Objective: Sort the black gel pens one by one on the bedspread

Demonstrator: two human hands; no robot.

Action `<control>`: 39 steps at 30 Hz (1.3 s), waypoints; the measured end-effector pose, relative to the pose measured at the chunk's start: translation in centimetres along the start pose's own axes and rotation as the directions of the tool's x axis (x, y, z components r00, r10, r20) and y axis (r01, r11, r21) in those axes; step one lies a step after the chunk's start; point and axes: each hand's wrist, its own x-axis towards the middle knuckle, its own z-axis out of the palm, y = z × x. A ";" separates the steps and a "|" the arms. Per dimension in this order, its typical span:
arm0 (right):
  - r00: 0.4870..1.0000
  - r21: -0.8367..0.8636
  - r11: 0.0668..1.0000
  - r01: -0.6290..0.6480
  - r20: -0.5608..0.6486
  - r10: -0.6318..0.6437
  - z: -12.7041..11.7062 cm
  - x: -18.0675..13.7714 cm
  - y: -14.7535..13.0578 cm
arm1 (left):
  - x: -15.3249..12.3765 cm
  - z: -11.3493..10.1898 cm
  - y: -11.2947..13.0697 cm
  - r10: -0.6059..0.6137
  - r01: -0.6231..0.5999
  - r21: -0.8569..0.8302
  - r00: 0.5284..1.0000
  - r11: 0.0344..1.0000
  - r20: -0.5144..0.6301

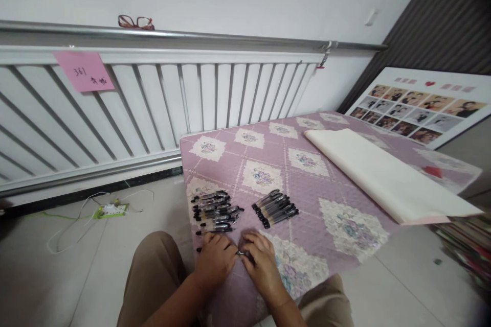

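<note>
Hands curled together at near edge of quilted cloth [345, 184], left hand [215, 261] and right hand [262, 264] pinching one black pen [240, 253] between them, just below larger pen pile [215, 209] and smaller pen pile [275, 208]; best held low and steady, clear of both piles.

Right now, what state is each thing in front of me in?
Left hand, closed on a pen.
Right hand, pinching the same pen's end.
Left pen pile, loosely heaped.
Right pen pile, side by side, slanted.
Cream sheet, folded flat.
Glasses, resting on the rail.
</note>
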 end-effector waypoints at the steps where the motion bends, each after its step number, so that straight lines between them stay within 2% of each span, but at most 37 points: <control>1: 1.000 -0.001 1.000 -0.002 0.002 0.002 0.0 0.0 0.0 | 0.1 -0.1 0.0 -0.007 0.007 -0.005 1.000 1.000 0.003; 14: 0.991 -0.028 0.998 -0.054 -0.121 0.051 0.8 -0.4 1.2 | 0.2 -0.2 -0.2 -0.168 0.168 -0.044 0.986 0.985 -0.011; 19: 0.992 -0.019 0.999 -0.051 -0.121 0.048 0.7 -0.4 1.3 | 0.1 -0.3 -0.2 -0.166 0.166 -0.052 0.986 0.985 -0.011; 26: 0.999 -0.009 0.999 -0.041 -0.030 0.041 0.2 -0.3 0.9 | 0.0 -0.2 -0.2 -0.155 0.154 -0.048 0.988 0.987 -0.021; 32: 0.999 -0.012 1.000 -0.004 0.036 0.004 -0.1 -0.1 0.2 | 0.1 0.2 -0.4 0.004 -0.005 -0.054 1.000 0.999 -0.014; 36: 1.000 -0.005 1.000 -0.005 0.008 0.005 0.2 -0.1 0.6 | 0.0 0.3 -0.5 -0.013 0.012 -0.035 1.000 0.999 -0.028; 39: 0.994 0.043 0.998 -0.037 -0.098 0.041 0.4 -0.4 1.3 | 0.0 0.1 -0.4 -0.066 0.065 -0.046 0.997 0.997 -0.029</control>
